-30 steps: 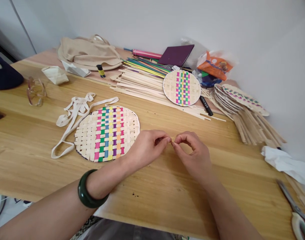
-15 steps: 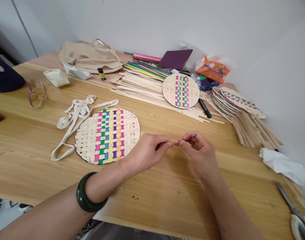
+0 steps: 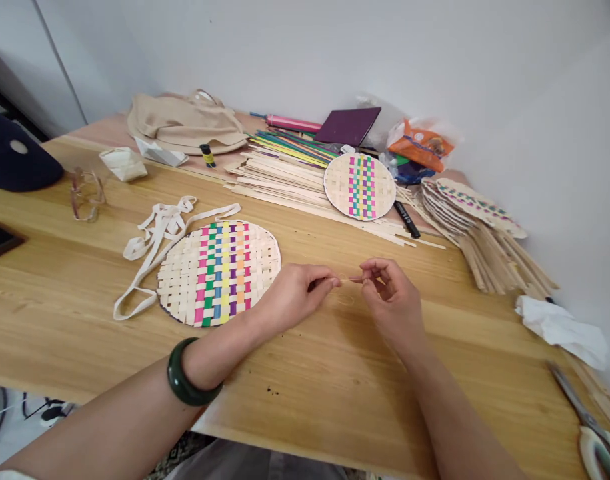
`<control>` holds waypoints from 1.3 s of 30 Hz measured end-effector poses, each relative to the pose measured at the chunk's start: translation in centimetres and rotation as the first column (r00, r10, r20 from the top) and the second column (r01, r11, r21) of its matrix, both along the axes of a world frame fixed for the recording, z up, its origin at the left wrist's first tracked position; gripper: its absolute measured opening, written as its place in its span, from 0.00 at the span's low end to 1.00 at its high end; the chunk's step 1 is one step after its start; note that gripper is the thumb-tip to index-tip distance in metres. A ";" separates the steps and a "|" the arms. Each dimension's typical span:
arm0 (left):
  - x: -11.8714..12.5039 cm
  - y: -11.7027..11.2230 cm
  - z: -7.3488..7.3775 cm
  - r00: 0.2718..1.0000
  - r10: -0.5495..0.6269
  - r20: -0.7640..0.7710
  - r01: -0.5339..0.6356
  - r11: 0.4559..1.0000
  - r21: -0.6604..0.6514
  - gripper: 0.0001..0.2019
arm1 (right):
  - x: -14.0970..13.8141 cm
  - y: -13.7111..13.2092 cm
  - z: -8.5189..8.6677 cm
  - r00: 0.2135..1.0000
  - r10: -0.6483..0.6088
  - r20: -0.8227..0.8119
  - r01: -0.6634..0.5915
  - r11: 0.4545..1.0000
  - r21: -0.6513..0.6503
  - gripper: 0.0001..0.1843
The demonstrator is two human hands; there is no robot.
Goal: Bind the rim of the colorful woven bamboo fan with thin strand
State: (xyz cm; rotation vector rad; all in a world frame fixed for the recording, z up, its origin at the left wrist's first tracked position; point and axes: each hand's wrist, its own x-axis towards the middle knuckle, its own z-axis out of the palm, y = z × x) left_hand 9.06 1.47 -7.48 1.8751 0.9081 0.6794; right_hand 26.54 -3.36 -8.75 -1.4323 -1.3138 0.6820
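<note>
thread [image 3: 355, 279]: it spanned the small gap between your fingertips, with a faint loop just nearer to you; whether that loop touched the table [image 3: 329, 407] could not be told.
left hand [image 3: 299, 293]: your thumb and forefinger were pinched narrow on one end of the thread.
right hand [image 3: 392, 303]: your thumb and fingers were closed on its other end, near the left fingertips but apart from them.
bangle [image 3: 181, 377]: dark green, it sat around your left wrist, back from the grip.
woven panel [image 3: 219, 273]: it lay flat to the left of your grip, its striped face up, partly covered from view by your left hand and forearm.
white tape [image 3: 159, 230]: it trailed in loose loops beyond the panel's left edge, well apart from your fingers.
smaller panel [image 3: 361, 187]: it rested beyond your grip, against pale strips [image 3: 285, 177].
fans [image 3: 477, 227]: they were stacked beyond and to the right of your right hand.
scissors [image 3: 587, 420]: they lay well to the right of your grip, nearer to you.
</note>
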 end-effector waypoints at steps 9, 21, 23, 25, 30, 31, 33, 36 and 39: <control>-1.8 2.0 0.9 0.994 -0.010 -0.109 -0.015 0.974 -0.224 0.14 | 5.2 2.0 0.6 0.819 -0.569 -0.077 0.570 0.792 0.220 0.09; -8.5 0.2 6.1 0.931 0.029 -0.364 -0.056 0.996 -0.064 0.14 | 13.5 1.8 1.4 0.436 -0.815 -0.381 0.876 0.481 -0.026 0.10; -9.8 -0.3 6.0 0.922 0.047 -0.383 -0.072 0.996 -0.052 0.14 | 13.1 1.9 1.3 0.473 -0.806 -0.355 0.858 0.513 -0.022 0.09; -10.7 -0.7 5.7 0.919 0.039 -0.393 -0.072 0.995 -0.071 0.15 | 12.7 2.0 1.1 0.509 -0.806 -0.303 0.844 0.537 -0.008 0.09; -11.5 -1.5 4.5 0.941 -0.014 -0.337 -0.057 0.978 -0.200 0.13 | 12.3 1.5 0.7 0.649 -0.761 -0.019 0.761 0.649 0.011 0.05; -11.4 -1.8 4.3 0.950 -0.013 -0.311 -0.063 0.970 -0.235 0.12 | 12.3 1.3 0.9 0.672 -0.738 0.058 0.738 0.674 0.025 0.06; -10.9 -2.5 3.8 0.966 -0.006 -0.259 -0.074 0.952 -0.299 0.10 | 11.6 1.1 1.4 0.688 -0.700 0.194 0.698 0.711 0.091 0.10; -10.2 -3.4 2.9 0.981 0.003 -0.194 -0.075 0.927 -0.367 0.08 | 8.4 0.9 2.4 0.684 -0.666 0.296 0.617 0.746 0.251 0.17; -9.7 -3.7 2.1 0.990 -0.038 -0.136 -0.020 0.914 -0.406 0.08 | 2.6 0.0 2.7 0.875 -0.354 0.329 0.300 0.931 0.206 0.17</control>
